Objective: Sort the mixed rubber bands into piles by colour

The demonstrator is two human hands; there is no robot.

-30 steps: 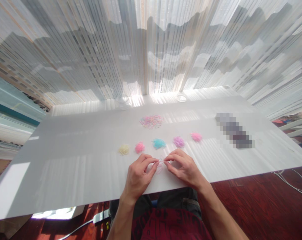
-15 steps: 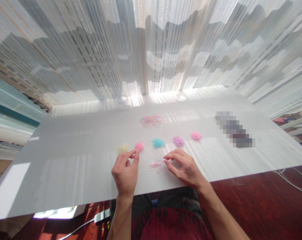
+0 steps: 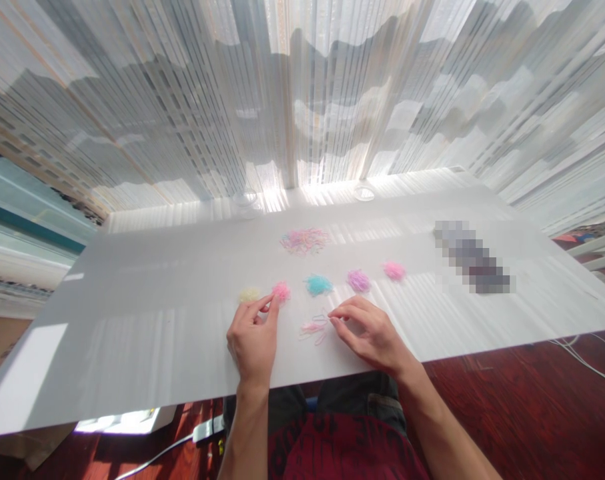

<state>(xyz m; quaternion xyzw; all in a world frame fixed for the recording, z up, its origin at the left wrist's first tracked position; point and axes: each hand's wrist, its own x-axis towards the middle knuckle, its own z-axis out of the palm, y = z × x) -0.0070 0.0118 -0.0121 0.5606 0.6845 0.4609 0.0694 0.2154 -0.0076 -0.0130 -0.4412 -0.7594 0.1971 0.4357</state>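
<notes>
Small rubber bands lie in colour heaps on the white table. My left hand has thumb and index finger pinched at the edge of a bright pink heap; anything between the tips is too small to make out. A pale yellow heap is partly covered by that hand. My right hand closes thumb and index finger at the end of a thin rubber band, beside a few loose pink and pale rubber bands. Beyond are a turquoise heap, a purple heap and a lighter pink heap.
A mixed-colour pile lies farther back on the white table. Two clear round objects stand near the striped curtain. A blurred-out patch covers something on the right. Cables hang beyond the front edge.
The view has shifted slightly. My right thumb and index finger have drawn a little closer together. My left hand stays at the pink heap, and the heaps look the same.
</notes>
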